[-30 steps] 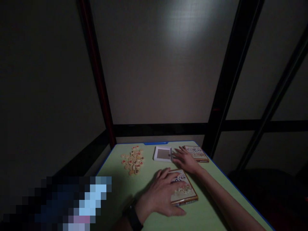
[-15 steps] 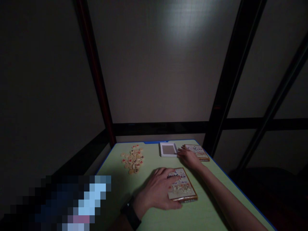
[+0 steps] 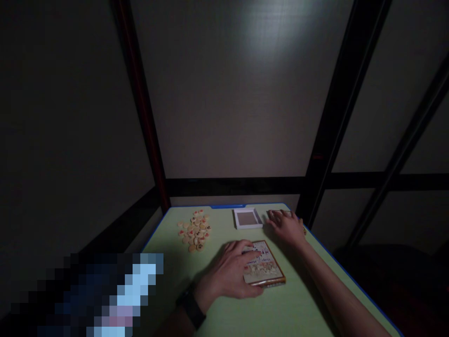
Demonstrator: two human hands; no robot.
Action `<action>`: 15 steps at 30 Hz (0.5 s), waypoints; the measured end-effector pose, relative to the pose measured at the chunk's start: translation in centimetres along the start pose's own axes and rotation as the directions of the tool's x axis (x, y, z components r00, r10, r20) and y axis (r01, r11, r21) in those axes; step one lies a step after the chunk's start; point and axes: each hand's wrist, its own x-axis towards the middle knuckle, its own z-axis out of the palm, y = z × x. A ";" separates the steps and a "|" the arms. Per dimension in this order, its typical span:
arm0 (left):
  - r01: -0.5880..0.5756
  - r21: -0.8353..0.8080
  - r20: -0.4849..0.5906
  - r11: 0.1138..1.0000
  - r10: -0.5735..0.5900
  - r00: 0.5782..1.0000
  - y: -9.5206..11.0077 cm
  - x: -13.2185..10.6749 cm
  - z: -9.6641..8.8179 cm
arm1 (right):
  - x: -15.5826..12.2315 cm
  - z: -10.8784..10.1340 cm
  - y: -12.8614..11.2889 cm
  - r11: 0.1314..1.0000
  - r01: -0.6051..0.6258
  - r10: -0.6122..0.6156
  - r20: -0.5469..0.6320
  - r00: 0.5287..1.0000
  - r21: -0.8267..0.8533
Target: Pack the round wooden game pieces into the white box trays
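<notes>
My left hand (image 3: 228, 271) spans the left side of a flat printed box (image 3: 266, 269) with "chess" lettering. Its fingers lie over the top and its thumb is along the near edge. Farther back on the right, my right hand (image 3: 287, 228) reaches over a second flat box (image 3: 304, 229), fingers spread and bent across it. That box is mostly hidden under the hand. Left of the right hand is a shallow white open tray (image 3: 236, 220) with a brownish bottom. A loose heap of round Chinese chess pieces (image 3: 196, 229), marked red or dark, lies at the back left.
All of this rests on a light green table (image 3: 224, 318) with blue edging. Dark-framed panels (image 3: 231, 117) rise close behind it. A dark watch (image 3: 191, 306) is on my left wrist. The lower left is pixelated.
My right hand has shifted right, from the gap beside the white tray to over the far box. The near box and my left hand appear slightly farther up the view.
</notes>
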 end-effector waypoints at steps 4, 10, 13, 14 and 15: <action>-0.003 0.010 0.008 1.000 0.003 1.000 0.0 0.1 0.1 | -0.4 0.4 0.8 0.995 -0.060 0.068 0.106 0.992 -0.074; 0.000 0.005 0.026 1.000 0.000 1.000 0.3 0.2 -0.2 | 0.1 -0.1 0.7 0.997 0.020 -0.023 0.048 0.999 0.073; -0.001 -0.021 0.040 1.000 0.001 0.999 0.3 0.2 -0.6 | -0.4 -1.9 0.0 0.884 0.187 -0.251 0.099 0.963 0.429; 0.003 -0.037 0.044 0.999 -0.001 0.999 0.2 0.3 -0.7 | -0.7 -2.5 -0.2 0.795 0.219 -0.374 0.173 0.911 0.566; 0.010 -0.058 0.043 0.998 -0.008 0.999 0.2 0.4 -0.8 | -1.2 -3.0 -0.5 0.692 0.222 -0.514 0.252 0.820 0.687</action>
